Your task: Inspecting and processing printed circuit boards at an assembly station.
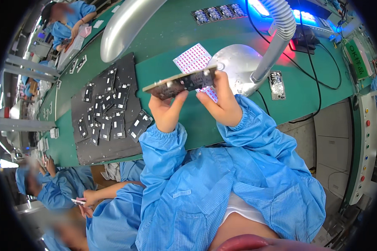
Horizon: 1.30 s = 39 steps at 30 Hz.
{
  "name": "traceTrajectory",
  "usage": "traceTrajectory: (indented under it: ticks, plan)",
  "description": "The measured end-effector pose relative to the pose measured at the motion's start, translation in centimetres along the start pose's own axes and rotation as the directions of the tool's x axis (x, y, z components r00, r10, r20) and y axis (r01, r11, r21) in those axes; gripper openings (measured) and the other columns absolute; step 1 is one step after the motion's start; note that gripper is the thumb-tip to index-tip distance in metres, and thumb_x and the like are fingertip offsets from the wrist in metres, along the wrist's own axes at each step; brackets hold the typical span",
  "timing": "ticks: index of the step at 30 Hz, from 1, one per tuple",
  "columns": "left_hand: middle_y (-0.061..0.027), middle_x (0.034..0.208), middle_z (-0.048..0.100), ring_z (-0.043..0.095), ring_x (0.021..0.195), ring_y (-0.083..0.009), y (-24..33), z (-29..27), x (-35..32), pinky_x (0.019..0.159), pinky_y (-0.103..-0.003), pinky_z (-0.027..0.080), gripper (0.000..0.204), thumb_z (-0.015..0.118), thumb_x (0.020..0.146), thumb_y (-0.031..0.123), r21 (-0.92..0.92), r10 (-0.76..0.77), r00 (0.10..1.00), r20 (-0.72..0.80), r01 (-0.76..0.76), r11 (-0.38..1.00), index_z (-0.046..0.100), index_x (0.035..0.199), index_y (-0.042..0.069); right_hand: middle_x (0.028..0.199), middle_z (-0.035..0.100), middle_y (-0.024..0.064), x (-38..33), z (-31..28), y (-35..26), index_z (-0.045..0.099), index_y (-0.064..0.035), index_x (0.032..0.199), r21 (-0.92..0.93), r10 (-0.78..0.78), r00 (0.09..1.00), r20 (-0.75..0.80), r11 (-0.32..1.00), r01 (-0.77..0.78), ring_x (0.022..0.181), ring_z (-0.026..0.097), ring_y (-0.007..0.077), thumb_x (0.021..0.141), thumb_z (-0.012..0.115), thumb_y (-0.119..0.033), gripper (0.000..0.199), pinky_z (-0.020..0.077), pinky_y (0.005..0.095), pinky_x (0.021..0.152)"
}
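A long circuit board panel (165, 88) is held up, tilted, above the green bench, its edge towards me and small components on its face. My left hand (167, 112) grips its left part, thumb against the face and fingers behind it. At the other end my right hand (222, 102) is closed on the right edge, with the thumb below the board. Behind the panel lies a white sheet of small red stickers (192, 57), partly covered by the board and my right hand.
Several small black boards (121, 97) lie on a dark sheet (127, 69) at left. A lamp base (234, 62) and its flexible neck (280, 21) stand behind my hands. A board (276, 85) lies at right, panels (218, 13) at the back. Black cables (320, 90) cross the right side. Co-workers sit left.
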<state>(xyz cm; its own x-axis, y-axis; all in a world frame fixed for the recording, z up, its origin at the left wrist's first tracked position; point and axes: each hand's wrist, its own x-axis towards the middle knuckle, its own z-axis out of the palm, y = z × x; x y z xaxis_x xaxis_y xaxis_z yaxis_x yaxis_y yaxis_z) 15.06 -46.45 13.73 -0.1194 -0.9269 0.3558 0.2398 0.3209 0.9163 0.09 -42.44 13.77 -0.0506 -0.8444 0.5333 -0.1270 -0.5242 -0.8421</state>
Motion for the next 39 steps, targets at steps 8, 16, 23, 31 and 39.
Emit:
traceTrajectory:
  ticks: [8, 16, 23, 31, 39]
  plan:
    - [-0.015, 0.082, 0.061, 0.059, 0.082, -0.0282, 1.6, -0.5, 0.2, 0.075, -0.035, 0.048, 0.022, 0.067, 0.07, 0.008, 0.133, 0.464, 0.852, 0.24, -0.503, 0.854, 0.053, 0.085, 0.0, 0.1, 0.049, 0.0205, -0.4, 0.7, -0.3, 0.036, -0.0033, 0.104, 0.107, -0.408, 0.911, -0.055, 0.905, 0.412, 0.091, 0.054, 0.0318, 0.075, 0.051, 0.01, 0.035, 0.045, 0.0395, 0.08]
    - [-0.0184, 0.091, 0.062, 0.06, 0.087, -0.0302, 2.5, -0.5, -0.8, 0.078, -0.038, 0.048, 0.026, 0.068, 0.07, 0.012, 0.084, 0.386, 0.869, 0.309, -0.429, 0.899, 0.052, 0.088, 0.0, 0.096, 0.053, 0.0198, -1.0, 1.1, -0.2, 0.039, -0.0026, 0.1, 0.152, -0.447, 0.878, -0.17, 0.869, 0.471, 0.086, 0.057, 0.0288, 0.075, 0.058, 0.003, 0.031, 0.0479, 0.0353, 0.074]
    - [-0.0195, 0.091, 0.063, 0.061, 0.086, -0.0292, 1.6, 0.6, -1.1, 0.077, -0.036, 0.049, 0.022, 0.067, 0.072, 0.009, 0.052, 0.46, 0.848, 0.262, -0.489, 0.871, 0.054, 0.087, -0.001, 0.095, 0.055, 0.0196, -1.3, 0.7, -0.1, 0.039, -0.0008, 0.109, -0.031, -0.456, 0.861, -0.226, 0.887, 0.461, 0.086, 0.057, 0.0283, 0.069, 0.06, 0.008, 0.046, 0.0484, 0.0329, 0.071]
    - [-0.0187, 0.091, 0.064, 0.061, 0.089, -0.0259, -0.2, 2.4, -3.2, 0.073, -0.032, 0.051, 0.016, 0.062, 0.076, -0.002, 0.002, 0.121, 0.992, 0.024, -0.121, 0.993, 0.057, 0.091, -0.004, 0.097, 0.052, 0.0168, -1.7, -0.1, -0.5, 0.037, -0.0033, 0.107, -0.163, -0.265, 0.947, -0.18, 0.958, 0.237, 0.092, 0.055, 0.0261, 0.067, 0.054, 0.016, 0.047, 0.0448, 0.035, 0.082]
    - [-0.0162, 0.098, 0.063, 0.061, 0.091, -0.0213, -1.3, 4.7, -4.2, 0.074, -0.029, 0.051, 0.024, 0.054, 0.075, -0.014, -0.039, 0.032, 0.956, -0.291, -0.046, 0.998, 0.061, 0.097, -0.004, 0.095, 0.051, 0.0141, -1.5, 2.4, 1.3, 0.033, -0.0006, 0.107, -0.22, -0.294, 0.812, -0.505, 0.953, 0.208, 0.084, 0.055, 0.0188, 0.07, 0.066, 0.009, 0.051, 0.0456, 0.0295, 0.072]
